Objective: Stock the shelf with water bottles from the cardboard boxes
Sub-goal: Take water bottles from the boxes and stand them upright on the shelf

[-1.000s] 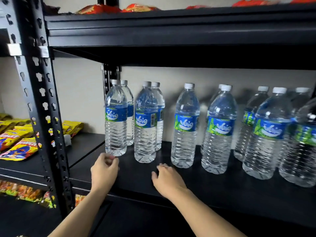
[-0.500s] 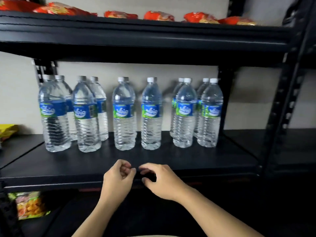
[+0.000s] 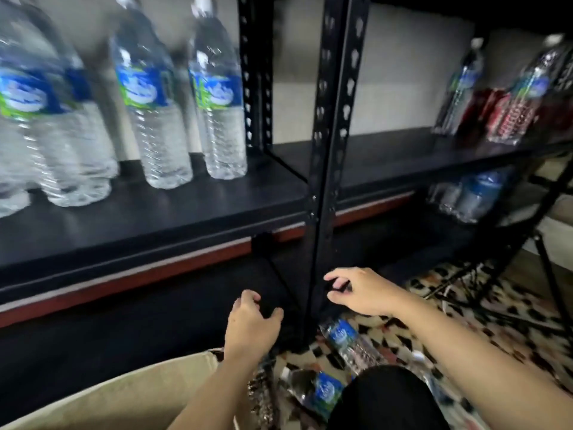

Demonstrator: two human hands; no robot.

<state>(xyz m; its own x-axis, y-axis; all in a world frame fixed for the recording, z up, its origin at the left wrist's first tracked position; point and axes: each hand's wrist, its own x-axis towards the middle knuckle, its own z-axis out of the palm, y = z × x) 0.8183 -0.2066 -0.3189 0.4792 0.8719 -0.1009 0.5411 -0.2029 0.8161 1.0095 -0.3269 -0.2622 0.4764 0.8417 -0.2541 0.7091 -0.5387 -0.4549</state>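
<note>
Several water bottles [image 3: 217, 97] with blue and green labels stand upright on the black shelf [image 3: 155, 218] at the left, blurred by motion. Two more bottles lie on the patterned floor below, one [image 3: 350, 342] by the shelf post and one [image 3: 313, 392] nearer me. My left hand [image 3: 251, 324] hovers in front of the lower shelf with loosely curled fingers and holds nothing. My right hand [image 3: 359, 290] is beside the black upright post [image 3: 328, 181], fingers loosely curled and empty, above the lying bottles. A beige cardboard box flap [image 3: 124, 392] shows at the bottom left.
The neighbouring shelf bay [image 3: 403, 150] to the right carries two bottles [image 3: 465, 85] and red packs [image 3: 508, 113] at its far end. More bottles [image 3: 474, 197] sit on a lower level at the right. Thin black stand legs [image 3: 483, 290] cross the patterned floor [image 3: 465, 321].
The view has swung right and down. Both hands have left the shelf's front edge and dropped toward the floor by the post, where lying bottles now show.
</note>
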